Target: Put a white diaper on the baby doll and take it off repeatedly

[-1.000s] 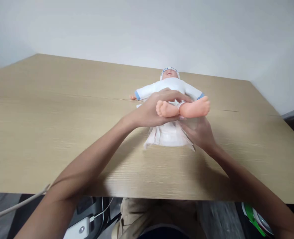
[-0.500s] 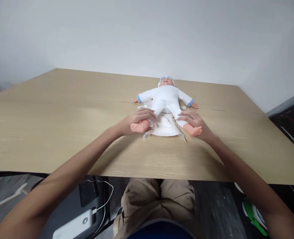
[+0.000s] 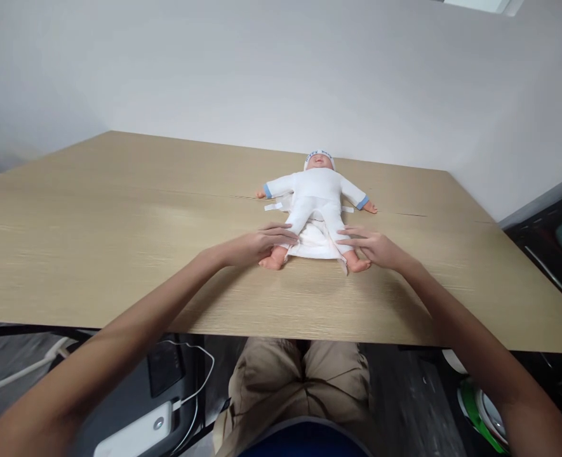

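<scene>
While the doll lies between them, left grip and right grip rest unclenched on its legs.

You can pass over tabletop wide of the doll, both sides; wall blocks beyond its head, diaper between its legs.

Pale tan wood-grain counter, open white diaper spread on it, doll in white lying face-up partly over the diaper
</scene>
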The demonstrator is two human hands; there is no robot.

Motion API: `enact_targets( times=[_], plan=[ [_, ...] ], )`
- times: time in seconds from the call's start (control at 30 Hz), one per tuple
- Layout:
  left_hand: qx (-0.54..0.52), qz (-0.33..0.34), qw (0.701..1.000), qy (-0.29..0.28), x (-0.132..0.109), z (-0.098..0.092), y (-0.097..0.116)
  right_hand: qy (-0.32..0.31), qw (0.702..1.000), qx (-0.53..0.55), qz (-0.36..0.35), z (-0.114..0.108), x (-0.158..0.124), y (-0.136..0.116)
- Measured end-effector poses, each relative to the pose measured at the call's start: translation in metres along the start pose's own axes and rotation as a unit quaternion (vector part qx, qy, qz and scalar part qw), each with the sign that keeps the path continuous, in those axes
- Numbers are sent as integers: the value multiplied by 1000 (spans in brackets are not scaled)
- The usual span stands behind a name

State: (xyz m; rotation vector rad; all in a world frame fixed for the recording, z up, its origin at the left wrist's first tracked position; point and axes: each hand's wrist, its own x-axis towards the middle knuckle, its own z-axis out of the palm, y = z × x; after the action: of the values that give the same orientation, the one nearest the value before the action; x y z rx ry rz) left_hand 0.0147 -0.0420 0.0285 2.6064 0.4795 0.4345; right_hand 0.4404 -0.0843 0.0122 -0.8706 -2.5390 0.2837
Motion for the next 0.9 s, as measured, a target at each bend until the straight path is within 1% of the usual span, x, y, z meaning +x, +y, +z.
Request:
enact_targets(
  times=[0.1,0.17,0.27,0.3,0.37,0.47,0.53,0.63,0.7,0.73,0.8,0.87,0.9],
  plan=[
    [-11,-38,999,-11,1,0,12,-12,999,7,29,-11,7,-19],
    [-1,-63,998,2,2,7,20,-10,998,-27,56,-9,13,-39],
    [43,-86,994,48,8,22,28,1,990,-118,82,7,19,-67],
    [61,-89,992,67,11,26,29,6,986,-145,87,14,21,-72],
    [89,-102,986,102,17,30,28,24,979,-171,104,26,25,-74],
    [90,-138,974,156,32,21,20,68,978,-136,146,31,35,-59],
    [65,-148,967,195,45,8,11,110,976,-85,167,24,46,-45],
    [29,-144,958,248,72,-12,-6,177,968,-26,175,10,71,-22],
    [14,-170,947,273,91,-24,-20,214,959,5,184,2,90,-5],
    [-1,-195,940,278,100,-28,-27,225,953,27,202,0,99,3],
    [-48,-245,929,272,116,-35,-43,230,935,87,257,-1,117,22],
    [-92,-269,924,257,128,-39,-59,224,914,141,307,1,132,43],
    [-108,-273,922,253,133,-39,-66,221,907,161,320,3,139,53]
  ],
)
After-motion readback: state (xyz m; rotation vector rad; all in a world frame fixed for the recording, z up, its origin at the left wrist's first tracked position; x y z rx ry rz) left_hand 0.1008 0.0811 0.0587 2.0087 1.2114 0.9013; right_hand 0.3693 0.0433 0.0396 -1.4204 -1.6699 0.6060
